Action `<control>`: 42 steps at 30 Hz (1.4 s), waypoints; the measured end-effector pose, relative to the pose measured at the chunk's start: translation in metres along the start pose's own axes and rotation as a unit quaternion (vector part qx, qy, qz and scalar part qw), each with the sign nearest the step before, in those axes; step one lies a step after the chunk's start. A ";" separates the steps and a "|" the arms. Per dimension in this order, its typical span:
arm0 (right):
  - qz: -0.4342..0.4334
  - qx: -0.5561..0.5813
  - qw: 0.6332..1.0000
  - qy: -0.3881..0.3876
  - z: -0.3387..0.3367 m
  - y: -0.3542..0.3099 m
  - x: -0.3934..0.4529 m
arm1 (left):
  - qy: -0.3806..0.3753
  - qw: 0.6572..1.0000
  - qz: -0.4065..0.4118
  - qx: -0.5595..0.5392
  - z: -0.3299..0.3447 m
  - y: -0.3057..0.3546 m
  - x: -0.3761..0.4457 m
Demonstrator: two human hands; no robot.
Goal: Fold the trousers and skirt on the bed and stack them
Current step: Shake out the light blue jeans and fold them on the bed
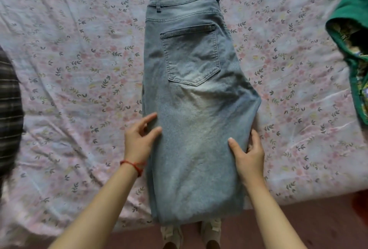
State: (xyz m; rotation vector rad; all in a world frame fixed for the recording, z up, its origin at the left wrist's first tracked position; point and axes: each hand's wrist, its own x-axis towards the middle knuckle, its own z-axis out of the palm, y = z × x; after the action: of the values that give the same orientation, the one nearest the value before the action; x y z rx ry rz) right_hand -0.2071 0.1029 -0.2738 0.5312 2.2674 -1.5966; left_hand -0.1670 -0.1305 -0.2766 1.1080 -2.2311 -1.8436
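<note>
Trousers point(191, 99): pale blue denim, laid lengthwise on the bed point(79, 69) between the two hands, waistband at the far end, hems at the near edge and hanging slightly over it. Already folded once, leg over leg, judging by the single back pocket facing up and the narrow outline; a crosswise fold appears to be the step in hand. Left hand point(139, 139): at the trousers' left edge about mid-length, fingers loosely spread, fingertips touching the denim, nothing gripped; a red cord on the wrist. Right hand point(249, 155): at the right edge opposite, thumb lying on top of the cloth and fingers against or just under the edge; whether it pinches the fabric cannot be told. Both hands sit level with each other, probably to square the edges and steady the cloth where it will be folded. Skirt point(354, 35): green, with a patterned lining showing, crumpled well to the right of the right hand at the far right of the bed; not yet folded, likely set aside there to leave the middle free. Dark checked cloth point(10, 99): far to the left of the left hand, partly out of view. Floor and shoes point(191, 232): below the hems.
</note>
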 end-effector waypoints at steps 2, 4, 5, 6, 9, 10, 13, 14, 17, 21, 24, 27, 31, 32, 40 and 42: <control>-0.002 -0.023 1.000 0.006 -0.002 0.008 -0.012 | -0.011 1.000 -0.017 -0.001 0.000 -0.016 -0.028; -0.009 -0.017 1.000 0.016 -0.003 0.010 -0.023 | -0.008 1.000 -0.026 -0.006 -0.001 -0.026 -0.048; -0.013 -0.007 1.000 0.022 -0.005 0.011 -0.028 | 0.005 1.000 -0.028 -0.014 -0.003 -0.028 -0.053; -0.018 0.010 0.999 0.030 -0.006 0.011 -0.032 | 0.021 0.999 -0.027 -0.026 -0.005 -0.030 -0.056; -0.038 0.044 0.997 0.040 -0.009 0.016 -0.043 | 0.049 0.997 -0.022 -0.050 -0.012 -0.032 -0.057; -0.038 0.048 0.997 0.037 -0.010 0.019 -0.046 | 0.056 0.997 -0.027 -0.051 -0.012 -0.035 -0.058; -0.020 0.030 0.999 0.037 -0.013 0.029 -0.057 | 0.064 0.995 -0.048 -0.054 -0.012 -0.044 -0.063; -0.012 0.027 0.999 0.034 -0.016 0.034 -0.060 | 0.056 0.996 -0.052 -0.055 -0.011 -0.046 -0.066; -0.011 0.014 1.000 -0.007 -0.023 0.047 -0.072 | 0.016 0.996 -0.063 -0.056 -0.010 -0.053 -0.086; -0.038 -0.056 0.998 -0.017 -0.028 0.064 -0.092 | -0.035 0.996 -0.080 -0.021 -0.013 -0.068 -0.123; -0.044 -0.104 0.994 -0.007 -0.032 0.074 -0.099 | -0.033 0.996 -0.082 -0.008 -0.018 -0.075 -0.139; -0.031 -0.111 0.993 -0.025 -0.038 0.082 -0.102 | -0.047 0.995 -0.083 0.011 -0.022 -0.081 -0.150; -0.026 -0.107 0.991 -0.074 -0.043 0.078 -0.101 | -0.052 0.996 -0.060 0.035 -0.024 -0.079 -0.155; -0.037 -0.101 0.991 -0.081 -0.044 0.077 -0.101 | -0.042 0.997 -0.050 0.041 -0.026 -0.078 -0.155; -0.026 -0.089 0.991 -0.100 -0.049 0.118 -0.131 | 0.056 0.995 -0.072 0.028 -0.033 -0.108 -0.186; -0.037 -0.094 0.993 -0.067 -0.050 0.123 -0.133 | 0.078 0.994 -0.069 0.017 -0.030 -0.110 -0.193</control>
State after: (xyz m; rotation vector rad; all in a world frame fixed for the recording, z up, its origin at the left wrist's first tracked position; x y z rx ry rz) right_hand -0.0346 0.1725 -0.2978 0.2870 2.3274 -1.3877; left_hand 0.0442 -0.0554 -0.2877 1.3936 -2.1557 -1.7034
